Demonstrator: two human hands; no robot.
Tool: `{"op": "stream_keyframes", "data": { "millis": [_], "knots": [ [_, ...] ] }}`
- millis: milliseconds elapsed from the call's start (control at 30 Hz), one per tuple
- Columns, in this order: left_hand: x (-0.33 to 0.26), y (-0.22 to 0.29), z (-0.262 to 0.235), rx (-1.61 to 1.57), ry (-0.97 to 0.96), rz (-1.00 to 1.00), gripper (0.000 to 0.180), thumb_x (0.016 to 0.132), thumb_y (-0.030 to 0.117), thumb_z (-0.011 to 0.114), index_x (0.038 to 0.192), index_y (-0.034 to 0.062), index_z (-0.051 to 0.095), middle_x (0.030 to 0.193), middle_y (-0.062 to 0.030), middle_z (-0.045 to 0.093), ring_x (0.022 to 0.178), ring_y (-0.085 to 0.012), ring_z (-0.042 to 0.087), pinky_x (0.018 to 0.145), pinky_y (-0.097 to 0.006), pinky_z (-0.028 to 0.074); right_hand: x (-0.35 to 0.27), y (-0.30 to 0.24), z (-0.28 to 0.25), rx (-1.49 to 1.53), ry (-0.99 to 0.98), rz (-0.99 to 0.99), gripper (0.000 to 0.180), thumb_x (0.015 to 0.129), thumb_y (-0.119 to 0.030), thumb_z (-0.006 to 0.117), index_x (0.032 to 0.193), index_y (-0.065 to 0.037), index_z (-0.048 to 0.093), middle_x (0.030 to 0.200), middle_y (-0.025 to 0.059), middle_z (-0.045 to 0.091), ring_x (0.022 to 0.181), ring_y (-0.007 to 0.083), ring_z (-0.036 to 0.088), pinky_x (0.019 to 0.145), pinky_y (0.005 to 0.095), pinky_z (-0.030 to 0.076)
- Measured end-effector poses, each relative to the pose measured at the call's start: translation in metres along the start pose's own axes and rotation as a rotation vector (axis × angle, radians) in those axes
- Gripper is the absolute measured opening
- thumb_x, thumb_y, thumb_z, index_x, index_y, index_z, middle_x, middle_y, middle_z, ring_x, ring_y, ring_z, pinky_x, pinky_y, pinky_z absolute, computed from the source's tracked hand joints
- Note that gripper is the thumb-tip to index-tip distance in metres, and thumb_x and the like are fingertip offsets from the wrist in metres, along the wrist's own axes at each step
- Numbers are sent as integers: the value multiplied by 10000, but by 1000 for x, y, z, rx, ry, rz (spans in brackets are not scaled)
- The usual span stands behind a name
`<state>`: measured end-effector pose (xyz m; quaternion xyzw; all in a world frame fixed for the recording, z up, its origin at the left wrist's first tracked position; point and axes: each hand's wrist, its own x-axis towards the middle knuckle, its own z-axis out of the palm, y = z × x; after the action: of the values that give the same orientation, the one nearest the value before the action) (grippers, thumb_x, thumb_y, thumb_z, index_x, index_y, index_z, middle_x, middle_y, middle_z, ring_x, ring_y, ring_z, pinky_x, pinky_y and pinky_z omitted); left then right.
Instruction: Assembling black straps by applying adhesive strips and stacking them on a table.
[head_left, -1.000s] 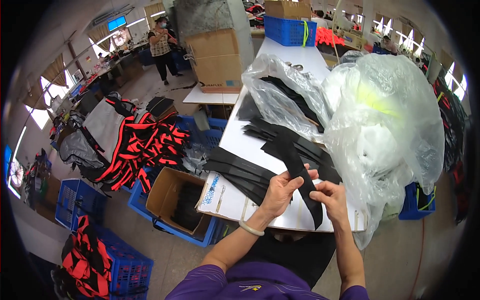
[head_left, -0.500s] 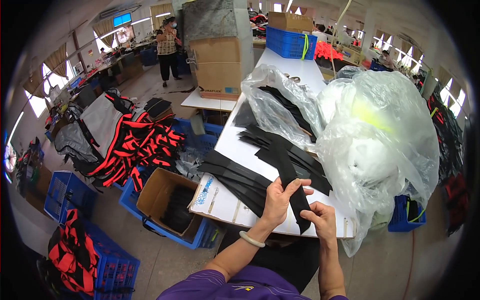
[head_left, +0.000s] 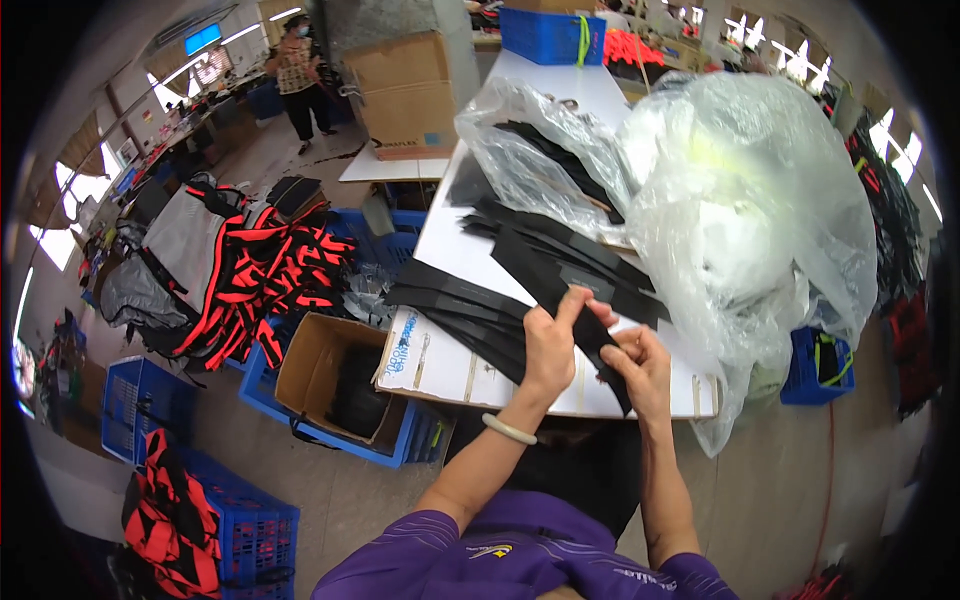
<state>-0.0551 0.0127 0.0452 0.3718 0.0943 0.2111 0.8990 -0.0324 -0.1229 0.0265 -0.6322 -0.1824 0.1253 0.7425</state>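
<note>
My left hand (head_left: 553, 345) pinches a flat black fabric strip (head_left: 528, 268) near its middle, thumb laid along it. Closer to the table's front edge, my right hand (head_left: 645, 370) grips the strip's near end between thumb and fingers. The strip slants from far left to near right, above the white table (head_left: 410, 362). Left of my hands a fanned stack of black strips (head_left: 450, 305) lies on the table. A second pile of black strips (head_left: 545, 232) spreads beyond the held one, partly hidden by it.
A large clear plastic bag (head_left: 740, 230) bulges over the table's right side. Behind the piles lies an opened clear bag (head_left: 490, 115) with black strips. Left of the table, a cardboard box (head_left: 305, 370) sits in a blue crate. A person (head_left: 300, 80) stands in the background.
The held strip's far end has swung left, so it slants more. Both hands still grip it. The whole view has shifted slightly, and the standing person appears farther left.
</note>
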Motion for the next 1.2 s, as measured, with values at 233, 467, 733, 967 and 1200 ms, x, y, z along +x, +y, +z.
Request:
{"op": "stream_keyframes", "data": {
  "millis": [233, 467, 733, 967, 1200],
  "knots": [
    [41, -17, -25, -214, -12, -226, 300, 1007, 300, 461, 826, 60, 475, 607, 16, 311, 537, -145, 339, 593, -346, 427, 9, 27, 1, -598, 170, -434, 216, 763, -102, 753, 914, 3, 638, 787, 116, 657, 677, 199, 653, 621, 310, 506],
    [33, -18, -3, -465, -125, -372, 305, 970, 343, 523, 998, 40, 536, 868, -83, 551, 832, -230, 520, 959, -447, 413, 1, 16, -16, -769, 256, -523, 400, 681, -180, 823, 977, 17, 639, 866, 136, 655, 773, 280, 653, 687, 321, 511],
    [12, -46, 5, -48, -112, -203, 374, 900, 327, 651, 745, -10, 603, 682, -118, 618, 640, -258, 640, 824, -454, 538, -16, 21, -11, -266, 292, -197, 245, 718, -81, 788, 906, 24, 671, 810, 68, 685, 770, 87, 610, 711, 245, 500],
    [11, -48, 14, 4, -21, -223, 437, 898, 406, 637, 640, 76, 512, 566, -42, 500, 480, -170, 525, 707, -419, 555, -12, 24, -22, -459, 251, -310, 198, 712, -101, 790, 846, 9, 693, 767, 115, 688, 672, 182, 656, 624, 282, 509],
    [23, -40, -6, 97, 77, -164, 406, 961, 381, 554, 657, 130, 453, 536, 4, 409, 434, -130, 407, 669, -359, 487, 144, 2, -148, -730, 657, -291, 189, 787, -199, 691, 825, -15, 671, 762, 109, 672, 678, 243, 644, 615, 350, 502]
  ]
}}
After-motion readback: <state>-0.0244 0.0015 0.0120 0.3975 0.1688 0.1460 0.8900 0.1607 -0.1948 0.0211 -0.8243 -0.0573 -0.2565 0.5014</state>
